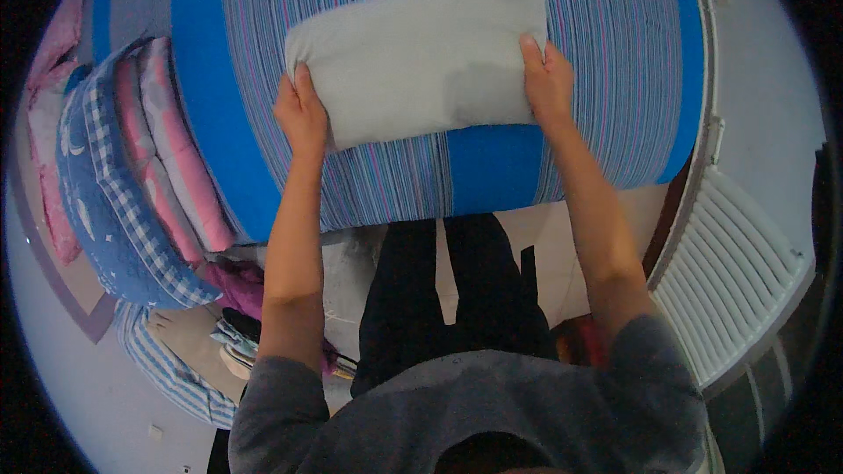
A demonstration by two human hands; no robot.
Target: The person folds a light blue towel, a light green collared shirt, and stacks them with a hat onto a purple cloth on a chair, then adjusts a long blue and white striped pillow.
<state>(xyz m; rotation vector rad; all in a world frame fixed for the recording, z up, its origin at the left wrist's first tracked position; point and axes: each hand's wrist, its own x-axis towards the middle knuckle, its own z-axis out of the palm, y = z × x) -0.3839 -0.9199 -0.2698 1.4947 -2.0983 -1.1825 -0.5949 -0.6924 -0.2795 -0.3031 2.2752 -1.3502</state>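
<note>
A cream-coloured cloth piece (421,59), perhaps a small pillow or folded towel, is stretched level between my two hands. My left hand (303,108) grips its left end, thumb on top and the fabric puckered there. At the right end my right hand (550,82) pinches the edge, thumb on the upper face. Under the cloth lies a bed with a blue striped sheet (382,191); whether the cloth rests on it or hangs just above, I cannot tell. A shadow falls on the cloth's lower right part.
Folded pink-and-white bedding (181,151) and a blue pillow with a checked border (105,197) lie at the bed's left. Clothes, including a purple garment (240,283), are heaped nearer me. A white radiator (731,276) stands against the right wall.
</note>
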